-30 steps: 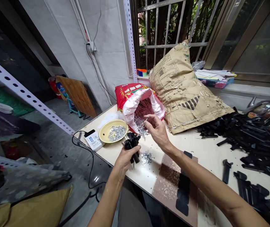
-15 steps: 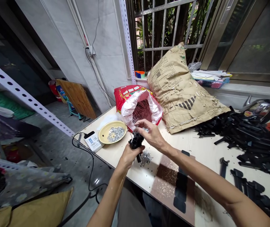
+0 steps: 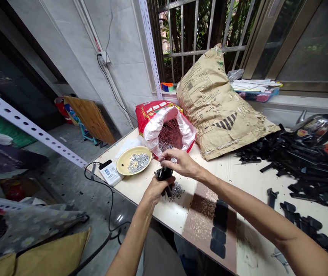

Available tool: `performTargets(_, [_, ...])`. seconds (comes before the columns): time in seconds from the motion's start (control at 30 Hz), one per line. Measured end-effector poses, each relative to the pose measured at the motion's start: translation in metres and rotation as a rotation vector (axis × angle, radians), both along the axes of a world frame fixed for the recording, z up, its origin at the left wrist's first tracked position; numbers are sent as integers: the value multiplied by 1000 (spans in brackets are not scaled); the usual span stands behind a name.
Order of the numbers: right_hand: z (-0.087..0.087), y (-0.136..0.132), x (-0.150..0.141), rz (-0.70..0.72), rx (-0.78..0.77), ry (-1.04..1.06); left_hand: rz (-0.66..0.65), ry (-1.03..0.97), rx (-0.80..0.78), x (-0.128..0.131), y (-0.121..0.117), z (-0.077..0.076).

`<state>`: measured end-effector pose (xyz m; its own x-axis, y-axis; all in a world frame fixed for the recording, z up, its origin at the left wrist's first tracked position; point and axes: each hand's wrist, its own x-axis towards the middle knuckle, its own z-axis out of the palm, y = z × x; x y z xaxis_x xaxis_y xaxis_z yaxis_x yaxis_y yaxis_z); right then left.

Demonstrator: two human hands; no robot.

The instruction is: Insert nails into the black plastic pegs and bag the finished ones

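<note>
My left hand [image 3: 154, 188] is wrapped round a black plastic part [image 3: 164, 174], held upright above the front of the table. Over its top end is my right hand [image 3: 179, 163], thumb and fingers drawn together; anything between them is too small to make out. A loose heap of small shiny metal pieces [image 3: 177, 191] lies on the table just behind the part. More of these fill a yellow oval dish [image 3: 120, 165] to the left. Beyond my hands, a red bag [image 3: 144, 119] with a rolled-down white lining holds many long, thin reddish screws or pins [image 3: 170, 132].
A white box with a cable [image 3: 110, 173] sits at the table's left edge. A large brown paper sack [image 3: 212, 107] leans against the window. Black plastic parts [image 3: 304, 168] are piled at right. Flat black pads [image 3: 219, 226] lie on a brown board [image 3: 197, 218].
My right hand has come down slightly, closer over the top of the black part. My left hand keeps its hold. The whole view has shifted a little.
</note>
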<state>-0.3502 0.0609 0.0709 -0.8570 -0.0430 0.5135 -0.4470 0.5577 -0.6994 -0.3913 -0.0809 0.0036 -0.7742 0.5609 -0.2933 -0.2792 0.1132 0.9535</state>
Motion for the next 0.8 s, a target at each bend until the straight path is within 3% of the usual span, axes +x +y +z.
performTargets(0.13, [0, 3, 0, 25, 106, 14, -8, 42, 31, 1, 4, 2])
performTargets(0.23, [0, 18, -4, -3, -66, 91, -45, -62, 137, 1, 2, 15])
performTargets(0.3, [-6, 35, -10, -153, -170, 126, -51, -132, 204, -1, -3, 22])
performTargets(0.37, [-19, 52, -17, -314, -111, 50, 3, -145, 223, -4, -9, 25])
performTargets(0.43, [-39, 63, -26, -409, 42, -136, 62, -159, 222, -9, -13, 24])
performTargets(0.5, [-62, 64, -35, -459, 136, -301, 69, -204, 234, -12, -16, 21])
performTargets(0.6, [-89, 53, -51, -507, 153, -394, 35, -294, 292, -16, -16, 22])
performTargets(0.7, [-101, 40, -64, -550, 156, -449, 58, -381, 323, -19, -16, 27])
performTargets(0.8, [-96, 40, -67, -606, 164, -479, 96, -413, 317, -23, -17, 31])
